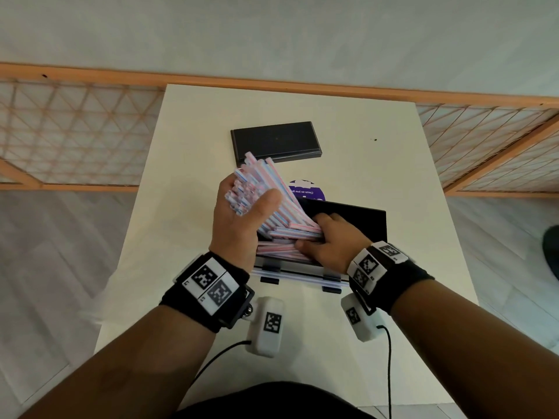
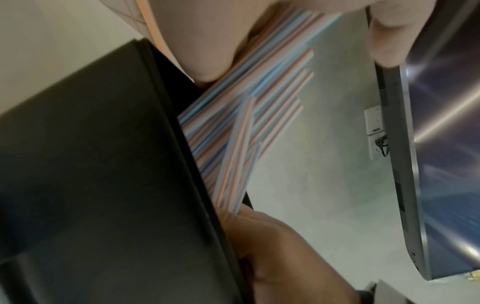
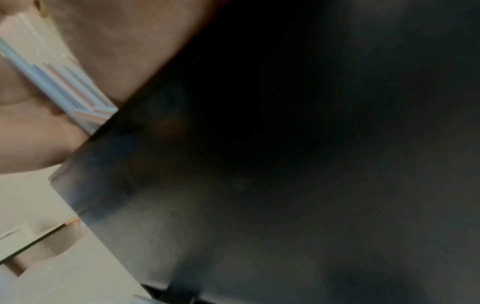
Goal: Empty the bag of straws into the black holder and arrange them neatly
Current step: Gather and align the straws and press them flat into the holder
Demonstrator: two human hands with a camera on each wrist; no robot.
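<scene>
left hand (image 1: 242, 213) gripped a thick bundle of striped straws (image 1: 266, 189), thumb curled across the front and fingers wrapped behind, so that the upper ends fanned out up and to the left while the lower ends slanted down into the black holder (image 1: 357, 219). right hand (image 1: 325, 241) reached into the open top of the holder, its fingers curled round the straws already lying there, thumb pressed on the near side of that pile. the holder stood on the white surface (image 1: 378, 164) just in front of the person, with a clear tray of straws along its near foot. a flat black lid (image 1: 275, 140) lay farther back on the surface, apart from the holder, and a purple round sticker (image 1: 311, 190) showed between the two. in the left wrist view the straws (image 2: 233, 127) ran along the holder's dark wall (image 2: 103, 164), pink and blue stripes plain to see; the right wrist view was mostly dark against the holder's side
</scene>
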